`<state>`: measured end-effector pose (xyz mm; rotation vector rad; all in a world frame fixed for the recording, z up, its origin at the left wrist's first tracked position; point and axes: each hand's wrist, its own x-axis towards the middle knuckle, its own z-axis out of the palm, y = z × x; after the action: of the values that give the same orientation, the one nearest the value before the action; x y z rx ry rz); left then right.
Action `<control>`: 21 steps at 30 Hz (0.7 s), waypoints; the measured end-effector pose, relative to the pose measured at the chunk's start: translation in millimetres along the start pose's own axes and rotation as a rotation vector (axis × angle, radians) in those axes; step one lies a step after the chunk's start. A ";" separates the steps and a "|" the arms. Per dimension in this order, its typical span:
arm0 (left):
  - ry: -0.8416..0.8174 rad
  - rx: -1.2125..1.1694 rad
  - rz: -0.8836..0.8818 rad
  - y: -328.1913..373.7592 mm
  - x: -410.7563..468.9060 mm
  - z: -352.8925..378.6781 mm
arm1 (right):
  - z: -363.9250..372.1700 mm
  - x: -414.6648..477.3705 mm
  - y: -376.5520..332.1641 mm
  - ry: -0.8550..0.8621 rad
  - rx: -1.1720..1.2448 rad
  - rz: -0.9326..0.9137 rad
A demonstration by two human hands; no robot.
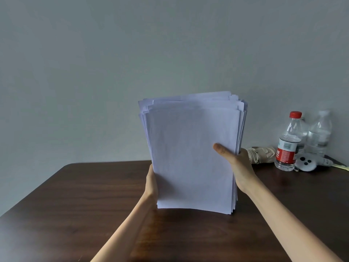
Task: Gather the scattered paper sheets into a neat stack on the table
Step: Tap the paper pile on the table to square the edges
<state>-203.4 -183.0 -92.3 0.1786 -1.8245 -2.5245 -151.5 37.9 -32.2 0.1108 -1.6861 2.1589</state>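
At the middle of the view, the left hand (152, 186) and the right hand (239, 167), both bare, hold a thick stack of white paper sheets (192, 152) upright between them; the left hand grips the stack's left edge low down, its fingers hidden behind the paper; the right hand grasps the right edge higher up, its thumb lying flat across the front sheet and its fingers out of sight behind; both forearms reach in from the bottom of the view.

The stack stands on its short lower edge, which appears to meet the dark brown wooden worktop (75, 205) near its middle; the lower edges are nearly level; the top edges are uneven, with corners of the rear sheets showing above and beside the front one.

Further out, at the far right of the worktop, stands a clear plastic bottle with a red cap and red label (287, 146); just behind it to the right stands a second clear plastic bottle (319, 133), blurred; a folded beige cloth bundle (262, 154) lies just left of the bottles; a white round object with three black dots (306, 162) lies beside the red-labelled bottle's base; a plain pale grey wall (113, 63) fills the background.
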 end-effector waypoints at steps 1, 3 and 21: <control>-0.025 0.016 0.001 1.6 -0.7 -1.1 | -0.5 0.0 -0.3 0.008 -0.004 0.002; -0.099 0.039 0.017 14.3 -1.1 -1.6 | -2.4 2.1 -5.1 0.009 -0.010 0.003; -0.153 0.004 0.368 122.1 -8.2 45.5 | 6.7 12.0 -59.6 -0.186 -0.127 -0.078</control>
<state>-206.1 -177.9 38.1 -0.3296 -1.7192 -2.3289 -142.6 46.2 27.8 0.3454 -1.8836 2.0317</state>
